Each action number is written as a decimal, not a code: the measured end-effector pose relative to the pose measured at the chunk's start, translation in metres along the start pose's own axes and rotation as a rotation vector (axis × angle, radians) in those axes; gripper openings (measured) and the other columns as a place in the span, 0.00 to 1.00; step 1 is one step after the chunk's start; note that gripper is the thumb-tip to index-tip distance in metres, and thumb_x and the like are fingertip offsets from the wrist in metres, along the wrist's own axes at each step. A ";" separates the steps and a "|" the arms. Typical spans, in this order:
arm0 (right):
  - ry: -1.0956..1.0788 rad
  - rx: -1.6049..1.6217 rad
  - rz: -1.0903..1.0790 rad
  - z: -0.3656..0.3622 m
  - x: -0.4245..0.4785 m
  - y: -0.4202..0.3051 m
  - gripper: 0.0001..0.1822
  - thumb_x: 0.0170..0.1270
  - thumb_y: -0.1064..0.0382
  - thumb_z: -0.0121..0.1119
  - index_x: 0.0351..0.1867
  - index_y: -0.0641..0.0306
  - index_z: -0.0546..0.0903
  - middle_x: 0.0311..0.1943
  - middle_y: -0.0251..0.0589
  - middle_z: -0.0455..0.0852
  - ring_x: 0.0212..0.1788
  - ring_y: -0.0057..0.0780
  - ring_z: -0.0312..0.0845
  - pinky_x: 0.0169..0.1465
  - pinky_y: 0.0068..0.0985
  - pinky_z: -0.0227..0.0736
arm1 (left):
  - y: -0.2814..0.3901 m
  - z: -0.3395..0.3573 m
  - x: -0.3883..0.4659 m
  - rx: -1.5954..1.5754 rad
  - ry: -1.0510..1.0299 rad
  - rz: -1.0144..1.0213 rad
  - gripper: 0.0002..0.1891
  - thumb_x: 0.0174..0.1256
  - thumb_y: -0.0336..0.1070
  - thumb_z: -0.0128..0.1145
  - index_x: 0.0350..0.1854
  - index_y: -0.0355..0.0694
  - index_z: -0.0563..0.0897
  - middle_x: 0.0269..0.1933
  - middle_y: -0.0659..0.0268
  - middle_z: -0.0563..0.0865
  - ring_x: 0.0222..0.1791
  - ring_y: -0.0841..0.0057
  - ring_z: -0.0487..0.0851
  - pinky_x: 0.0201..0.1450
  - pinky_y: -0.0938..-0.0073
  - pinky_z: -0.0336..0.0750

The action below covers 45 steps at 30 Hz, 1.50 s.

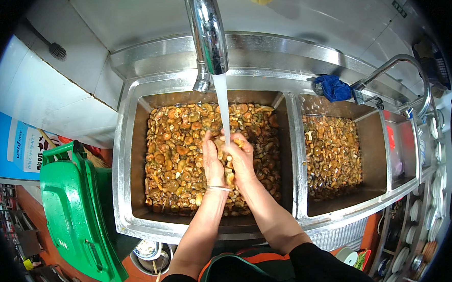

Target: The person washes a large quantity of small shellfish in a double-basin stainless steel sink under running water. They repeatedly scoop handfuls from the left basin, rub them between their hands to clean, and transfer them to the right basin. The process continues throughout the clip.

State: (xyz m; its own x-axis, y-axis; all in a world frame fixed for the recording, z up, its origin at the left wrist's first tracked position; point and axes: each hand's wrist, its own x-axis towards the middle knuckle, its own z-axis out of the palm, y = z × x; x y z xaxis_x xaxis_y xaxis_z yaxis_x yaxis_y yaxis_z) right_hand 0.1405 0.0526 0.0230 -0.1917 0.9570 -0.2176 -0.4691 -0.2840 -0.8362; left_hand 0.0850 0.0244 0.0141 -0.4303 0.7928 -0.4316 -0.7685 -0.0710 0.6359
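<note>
Under the stream of water [222, 106], my left hand [214, 165] and my right hand [241, 157] are cupped close together. Between the palms sits a clump of small brown mushrooms [228, 165], some poking out below and at the fingers. My left wrist wears a thin bangle [219, 188]. Around and beneath my hands, many wet mushrooms [173, 151] fill the large steel sink basin [285, 168]. The chrome faucet [209, 34] reaches over it from the back wall. Some of my fingertips are hidden by the water and mushrooms.
More mushrooms [332, 154] lie in the adjoining basin [372, 160] on the right. A blue cloth [334, 88] hangs by a second faucet [417, 60]. Left of the sink stands a green lidded bin [75, 221]. A pot with a bowl [147, 249] is on the floor.
</note>
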 end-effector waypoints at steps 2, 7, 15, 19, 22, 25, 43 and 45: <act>-0.087 -0.227 -0.264 -0.009 0.014 -0.002 0.08 0.58 0.79 0.56 0.37 0.67 0.80 0.41 0.34 0.85 0.35 0.16 0.77 0.40 0.17 0.74 | 0.010 0.020 -0.018 -0.222 -0.013 -0.292 0.31 0.75 0.63 0.41 0.62 0.39 0.74 0.57 0.61 0.81 0.58 0.68 0.79 0.62 0.65 0.74; -0.206 -0.275 -0.255 0.004 -0.009 -0.013 0.04 0.61 0.73 0.58 0.36 0.66 0.80 0.43 0.41 0.84 0.48 0.29 0.81 0.53 0.25 0.76 | 0.015 -0.017 0.017 -0.637 -0.376 -0.143 0.16 0.75 0.48 0.48 0.43 0.40 0.82 0.44 0.62 0.87 0.48 0.71 0.83 0.57 0.64 0.76; 0.054 0.787 0.316 -0.005 -0.011 0.010 0.16 0.69 0.52 0.55 0.48 0.61 0.78 0.50 0.37 0.80 0.55 0.34 0.75 0.62 0.34 0.69 | 0.023 0.009 0.014 -0.357 -0.273 0.009 0.17 0.71 0.35 0.54 0.59 0.37 0.74 0.47 0.54 0.86 0.56 0.54 0.81 0.60 0.59 0.77; 0.205 0.659 0.482 0.010 -0.005 0.000 0.25 0.71 0.43 0.52 0.57 0.61 0.76 0.57 0.40 0.78 0.62 0.35 0.72 0.64 0.36 0.68 | 0.021 0.009 0.017 0.495 -0.231 0.236 0.15 0.74 0.42 0.51 0.52 0.36 0.78 0.51 0.49 0.84 0.59 0.55 0.79 0.65 0.58 0.71; 0.125 0.772 0.484 0.005 -0.009 0.006 0.28 0.70 0.41 0.51 0.61 0.59 0.74 0.60 0.43 0.76 0.63 0.36 0.71 0.65 0.37 0.69 | 0.024 0.017 0.012 1.507 -0.428 0.822 0.19 0.74 0.48 0.48 0.48 0.38 0.83 0.61 0.48 0.77 0.73 0.53 0.59 0.71 0.49 0.56; 0.101 0.738 0.537 -0.007 -0.009 0.016 0.29 0.67 0.42 0.55 0.60 0.60 0.75 0.60 0.44 0.76 0.62 0.37 0.73 0.63 0.40 0.70 | 0.018 0.014 0.016 1.830 -0.171 0.933 0.19 0.74 0.48 0.48 0.50 0.40 0.83 0.61 0.49 0.77 0.72 0.52 0.61 0.71 0.48 0.54; -0.066 -1.291 -0.085 -0.121 -0.051 -0.096 0.22 0.58 0.60 0.65 0.56 0.55 0.79 0.53 0.44 0.82 0.58 0.43 0.76 0.62 0.35 0.72 | -0.011 -0.048 -0.005 2.091 -0.520 -0.391 0.58 0.43 0.64 0.73 0.77 0.71 0.49 0.79 0.48 0.43 0.77 0.42 0.47 0.76 0.48 0.51; -0.235 -1.616 -0.095 -0.104 -0.049 -0.027 0.26 0.60 0.52 0.64 0.59 0.54 0.75 0.52 0.51 0.81 0.55 0.47 0.78 0.59 0.38 0.74 | -0.029 -0.091 0.012 1.956 -0.501 -0.187 0.56 0.43 0.59 0.75 0.76 0.62 0.56 0.78 0.49 0.49 0.76 0.50 0.53 0.75 0.56 0.58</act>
State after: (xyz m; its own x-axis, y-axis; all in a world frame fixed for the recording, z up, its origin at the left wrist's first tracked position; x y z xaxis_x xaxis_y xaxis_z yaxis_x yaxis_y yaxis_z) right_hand 0.2519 0.0195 0.0036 -0.4068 0.8942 -0.1868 0.8221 0.2692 -0.5016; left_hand 0.0592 -0.0195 -0.0677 -0.0157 0.8001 -0.5997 0.8090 0.3626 0.4626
